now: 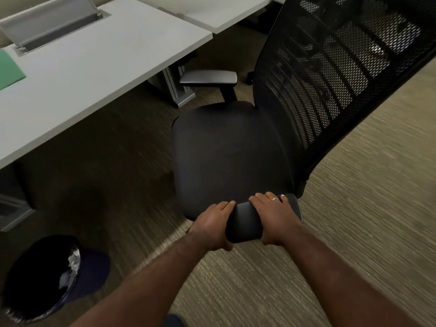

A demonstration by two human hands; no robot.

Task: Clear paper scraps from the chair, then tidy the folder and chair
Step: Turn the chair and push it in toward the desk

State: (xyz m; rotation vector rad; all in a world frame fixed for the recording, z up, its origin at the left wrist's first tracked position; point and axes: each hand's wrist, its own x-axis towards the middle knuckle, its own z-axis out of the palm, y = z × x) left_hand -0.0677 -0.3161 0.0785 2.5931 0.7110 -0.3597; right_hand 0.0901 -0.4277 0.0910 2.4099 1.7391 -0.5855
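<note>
A black office chair (226, 152) with a mesh back (335, 67) stands on the carpet beside the desk; its seat is bare, with no paper scraps on it. Both hands grip the chair's near armrest (247, 220). My left hand (212, 224) wraps around its left end. My right hand (273, 215), with a ring on one finger, clasps its right part. The far armrest (208, 77) points toward the desk leg. A green folder (9, 69) lies flat on the desk at the far left edge of the view.
A white desk (94, 67) with a cable tray flap (54, 22) fills the upper left; a second desk top (219, 10) is behind. A black waste bin (49, 279) with a liner and crumpled paper stands at lower left. Carpet (354, 232) extends to the right.
</note>
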